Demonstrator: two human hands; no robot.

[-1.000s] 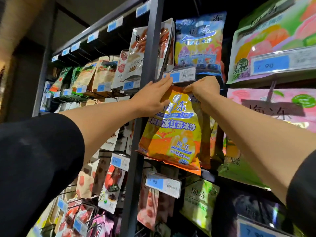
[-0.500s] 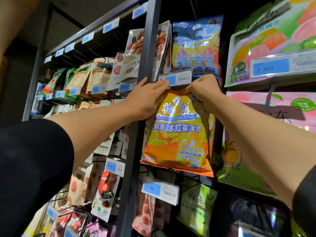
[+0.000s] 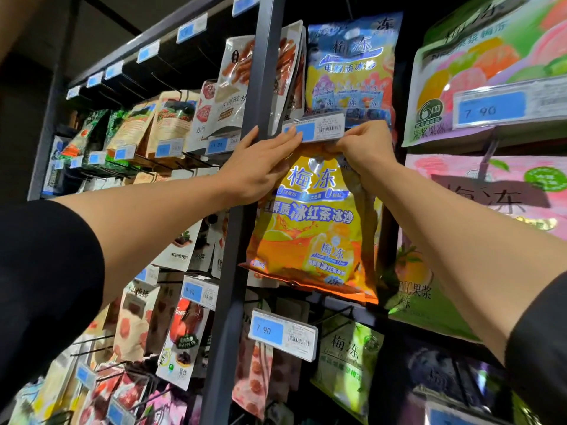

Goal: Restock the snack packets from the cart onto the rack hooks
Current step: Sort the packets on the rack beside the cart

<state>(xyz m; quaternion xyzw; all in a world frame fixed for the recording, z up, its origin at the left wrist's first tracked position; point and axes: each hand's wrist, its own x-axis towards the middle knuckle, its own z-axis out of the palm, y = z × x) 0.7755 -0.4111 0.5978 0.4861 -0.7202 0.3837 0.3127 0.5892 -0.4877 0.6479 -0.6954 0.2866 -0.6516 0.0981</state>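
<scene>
My right hand pinches the top edge of the orange snack packet, fingers curled round it just under the price tag; my left hand lies with fingers straight against the packet's upper left corner, fingertips touching the tag; the packet hangs beside the rack's dark upright post, below a blue packet; a second price tag juts out beneath it.

The orange snack packet is glossy plastic film, crinkled at its top. The rack post is matt dark metal. The price tag sits in a clear, shiny plastic holder.
</scene>
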